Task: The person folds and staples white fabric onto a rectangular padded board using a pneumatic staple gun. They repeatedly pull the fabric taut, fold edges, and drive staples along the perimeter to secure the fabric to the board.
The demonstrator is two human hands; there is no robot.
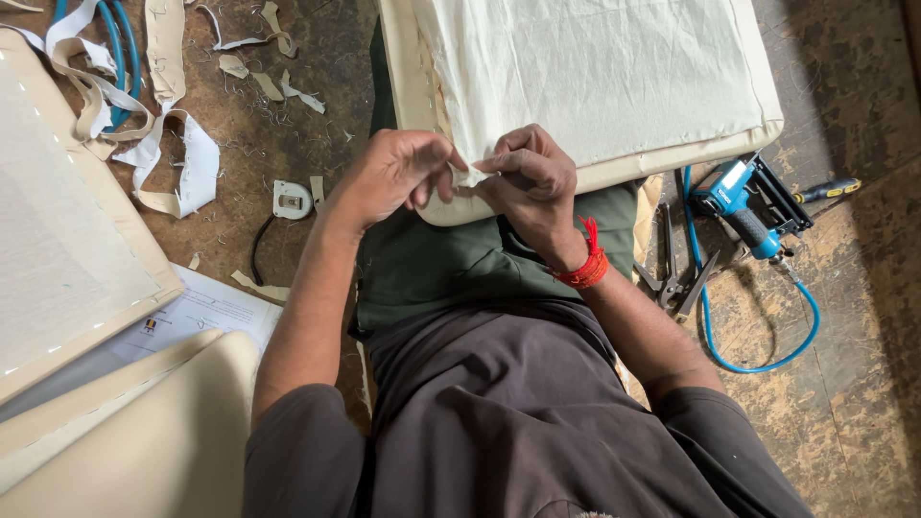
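Note:
A cream upholstered panel rests on my lap and the floor, its white backing cloth facing up. Both hands meet at its near rounded corner. My left hand pinches a small fold of the white cloth at that corner. My right hand, with a red thread band on its wrist, grips the same fold from the other side. The fingers of both hands are closed on the fabric, touching each other.
A blue pneumatic staple gun with a blue hose lies at right beside pliers or shears and a screwdriver. Fabric offcuts, a white tape measure and more cream panels lie at left.

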